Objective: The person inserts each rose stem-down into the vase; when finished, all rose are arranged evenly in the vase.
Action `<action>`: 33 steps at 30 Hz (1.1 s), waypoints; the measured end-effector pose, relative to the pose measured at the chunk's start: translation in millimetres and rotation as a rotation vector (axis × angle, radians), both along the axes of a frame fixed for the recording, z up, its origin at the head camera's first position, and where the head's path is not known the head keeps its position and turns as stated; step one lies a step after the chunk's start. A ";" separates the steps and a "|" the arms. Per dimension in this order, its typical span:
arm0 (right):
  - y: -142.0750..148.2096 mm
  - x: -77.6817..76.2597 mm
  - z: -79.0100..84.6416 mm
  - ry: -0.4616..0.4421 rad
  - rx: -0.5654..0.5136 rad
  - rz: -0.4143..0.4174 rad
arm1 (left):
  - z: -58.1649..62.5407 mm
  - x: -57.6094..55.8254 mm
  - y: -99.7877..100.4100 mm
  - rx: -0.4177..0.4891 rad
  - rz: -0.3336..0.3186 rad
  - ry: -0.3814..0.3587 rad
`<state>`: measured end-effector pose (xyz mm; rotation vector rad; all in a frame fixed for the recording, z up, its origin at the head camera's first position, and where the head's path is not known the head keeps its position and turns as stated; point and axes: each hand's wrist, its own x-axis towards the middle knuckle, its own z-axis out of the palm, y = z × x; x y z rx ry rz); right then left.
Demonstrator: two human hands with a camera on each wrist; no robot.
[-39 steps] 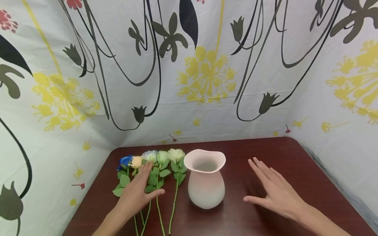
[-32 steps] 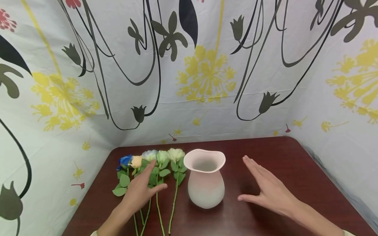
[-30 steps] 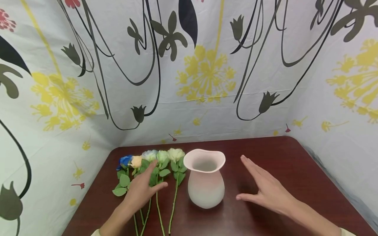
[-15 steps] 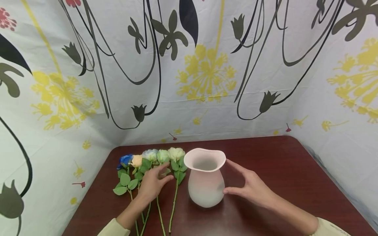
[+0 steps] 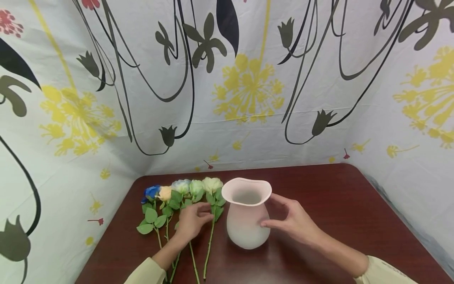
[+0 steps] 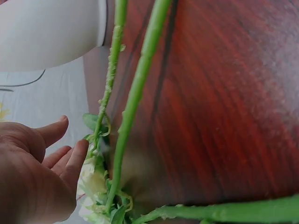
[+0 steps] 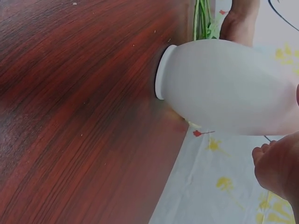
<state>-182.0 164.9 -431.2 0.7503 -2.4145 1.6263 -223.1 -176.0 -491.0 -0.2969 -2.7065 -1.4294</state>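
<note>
A pink-to-white vase (image 5: 248,230) with a wavy rim stands upright on the table. My right hand (image 5: 300,224) holds its right side, thumb on the front and fingers partly hidden behind the neck. Left of the vase lie several artificial roses, heads toward the back. Over their stems hovers my left hand (image 5: 193,221), its fingertips beside the stem of the white rose (image 5: 213,184). In the left wrist view the left hand's fingers (image 6: 72,165) are loosely extended near that rose, apart from the thumb, with nothing held.
The dark red-brown table (image 5: 319,185) has a rounded far corner. Next to the white rose lie a pale green rose (image 5: 196,188), a pale blue-white one (image 5: 181,186), a peach one (image 5: 164,193) and a blue one (image 5: 152,192). Patterned cloth (image 5: 220,146) hangs around the table.
My right hand has moved left from beside the vase and now holds it. My left hand has shifted right across the roses to the white rose's stem. Vase and roses stay put.
</note>
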 end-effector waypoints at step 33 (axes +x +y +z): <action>-7.9 -6.0 -16.0 -0.055 -0.117 0.126 | -16.4 -6.6 9.0 -0.145 0.008 0.052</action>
